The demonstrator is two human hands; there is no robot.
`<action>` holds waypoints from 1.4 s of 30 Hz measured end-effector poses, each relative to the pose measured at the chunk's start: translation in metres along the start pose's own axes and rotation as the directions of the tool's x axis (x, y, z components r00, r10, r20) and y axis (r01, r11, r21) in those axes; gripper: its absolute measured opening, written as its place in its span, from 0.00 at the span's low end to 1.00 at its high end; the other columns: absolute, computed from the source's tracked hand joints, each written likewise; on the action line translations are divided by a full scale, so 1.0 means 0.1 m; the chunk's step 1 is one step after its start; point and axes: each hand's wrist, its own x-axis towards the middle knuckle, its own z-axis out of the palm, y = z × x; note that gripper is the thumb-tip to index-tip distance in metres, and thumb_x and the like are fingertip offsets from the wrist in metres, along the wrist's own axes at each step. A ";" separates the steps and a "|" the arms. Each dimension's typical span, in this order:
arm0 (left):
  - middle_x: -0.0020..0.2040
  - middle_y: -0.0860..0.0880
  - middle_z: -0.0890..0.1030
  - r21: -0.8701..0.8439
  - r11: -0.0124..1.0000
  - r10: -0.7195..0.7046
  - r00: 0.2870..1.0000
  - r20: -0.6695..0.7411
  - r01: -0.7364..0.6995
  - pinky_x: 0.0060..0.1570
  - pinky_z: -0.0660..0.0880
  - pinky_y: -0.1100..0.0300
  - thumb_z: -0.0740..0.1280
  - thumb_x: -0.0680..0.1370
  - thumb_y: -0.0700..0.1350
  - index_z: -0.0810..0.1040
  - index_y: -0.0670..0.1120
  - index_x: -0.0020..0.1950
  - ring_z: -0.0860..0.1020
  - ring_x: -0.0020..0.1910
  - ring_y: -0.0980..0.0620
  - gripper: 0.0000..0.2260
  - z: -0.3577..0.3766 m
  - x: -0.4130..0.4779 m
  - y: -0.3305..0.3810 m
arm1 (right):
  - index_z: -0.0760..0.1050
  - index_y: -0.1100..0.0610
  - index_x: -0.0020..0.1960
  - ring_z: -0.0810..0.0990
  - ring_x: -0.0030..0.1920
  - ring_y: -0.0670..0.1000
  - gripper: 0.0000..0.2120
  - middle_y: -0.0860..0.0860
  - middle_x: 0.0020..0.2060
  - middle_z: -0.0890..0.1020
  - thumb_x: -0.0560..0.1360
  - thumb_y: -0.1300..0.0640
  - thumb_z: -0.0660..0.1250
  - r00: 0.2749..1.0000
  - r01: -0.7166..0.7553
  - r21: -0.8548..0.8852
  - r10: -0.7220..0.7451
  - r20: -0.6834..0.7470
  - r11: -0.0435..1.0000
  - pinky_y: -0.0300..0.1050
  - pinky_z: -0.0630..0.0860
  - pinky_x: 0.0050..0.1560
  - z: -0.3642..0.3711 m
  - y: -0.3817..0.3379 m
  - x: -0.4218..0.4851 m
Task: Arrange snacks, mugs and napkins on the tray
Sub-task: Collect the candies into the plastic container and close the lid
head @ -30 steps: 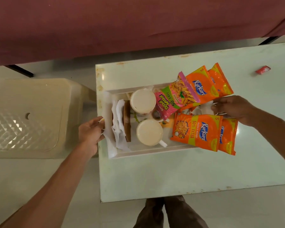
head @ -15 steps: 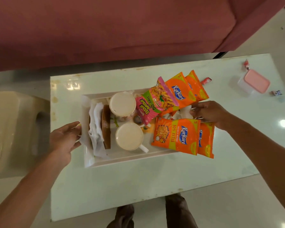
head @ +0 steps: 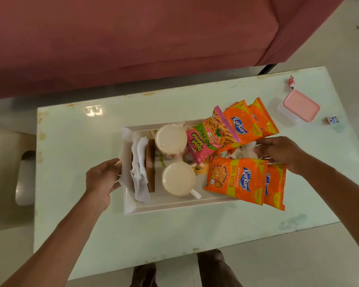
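A: What are the fingers doing?

B: The left hand (head: 103,179) curls its fingers (head: 114,165) around the tray (head: 174,206) at its nine o'clock end; the right hand (head: 278,150) closes on the three o'clock end, under the snack packets (head: 236,179). Whether it holds rim or packet, I cannot tell.

A: And the tray's long axis?

B: It runs nine to three, hand to hand, equally near both. Napkins (head: 139,172) lie nearest the left hand, two mugs (head: 178,179) mid-tray, packets overhanging the right end.

A: Beyond that?

B: A pale glossy tabletop (head: 174,235), with a pink-lidded box (head: 299,105) at two o'clock and a maroon sofa (head: 133,38) at twelve.
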 end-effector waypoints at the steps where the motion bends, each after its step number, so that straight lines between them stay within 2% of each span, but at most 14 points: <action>1: 0.41 0.46 0.81 0.000 1.000 -0.002 1.000 -0.003 0.002 0.48 0.78 0.53 0.70 0.78 0.39 0.81 0.46 0.56 0.79 0.38 0.49 0.07 0.05 -0.01 -0.01 | 0.78 0.56 0.64 0.82 0.53 0.59 0.16 0.55 0.57 0.82 0.77 0.58 0.70 1.000 -0.001 0.003 0.001 0.002 1.000 0.59 0.79 0.57 -0.03 0.04 0.02; 9: 0.40 0.48 0.81 0.013 1.000 0.001 1.000 -0.028 0.000 0.40 0.77 0.57 0.69 0.79 0.38 0.81 0.48 0.53 0.79 0.36 0.51 0.07 0.34 -0.02 -0.04 | 0.77 0.56 0.64 0.81 0.56 0.60 0.15 0.55 0.59 0.81 0.78 0.57 0.69 1.000 -0.011 0.006 0.010 0.012 1.000 0.61 0.78 0.59 -0.18 0.19 0.14; 20: 0.39 0.48 0.81 0.008 1.000 -0.015 0.999 -0.036 0.015 0.37 0.77 0.58 0.69 0.78 0.37 0.81 0.49 0.51 0.79 0.35 0.51 0.08 0.45 0.00 -0.10 | 0.76 0.56 0.65 0.82 0.56 0.60 0.16 0.55 0.59 0.81 0.78 0.57 0.69 1.000 0.006 -0.001 -0.006 0.010 1.000 0.61 0.78 0.58 -0.22 0.23 0.26; 29: 0.42 0.47 0.82 -0.011 1.000 -0.020 0.999 -0.050 0.020 0.42 0.77 0.57 0.70 0.78 0.38 0.81 0.47 0.56 0.80 0.38 0.49 0.08 0.38 0.06 -0.15 | 0.76 0.52 0.58 0.82 0.55 0.60 0.09 0.54 0.57 0.82 0.78 0.56 0.69 0.999 0.045 -0.014 -0.045 0.029 0.999 0.60 0.79 0.57 -0.16 0.16 0.34; 35: 0.47 0.45 0.83 -0.011 0.999 -0.034 0.998 -0.057 0.034 0.42 0.78 0.57 0.70 0.78 0.38 0.81 0.47 0.58 0.80 0.40 0.48 0.09 0.38 0.11 -0.21 | 0.77 0.55 0.63 0.82 0.55 0.60 0.14 0.54 0.57 0.81 0.78 0.56 0.69 0.999 0.034 -0.039 -0.032 0.030 0.999 0.61 0.78 0.58 -0.13 0.13 0.39; 42: 0.44 0.46 0.83 0.002 0.998 -0.069 0.995 -0.070 0.070 0.40 0.77 0.58 0.70 0.78 0.39 0.81 0.46 0.58 0.81 0.38 0.50 0.09 0.39 0.15 -0.27 | 0.77 0.56 0.62 0.82 0.55 0.60 0.14 0.56 0.58 0.82 0.78 0.58 0.69 1.000 0.008 0.014 -0.008 0.030 1.000 0.61 0.79 0.57 -0.14 0.18 0.47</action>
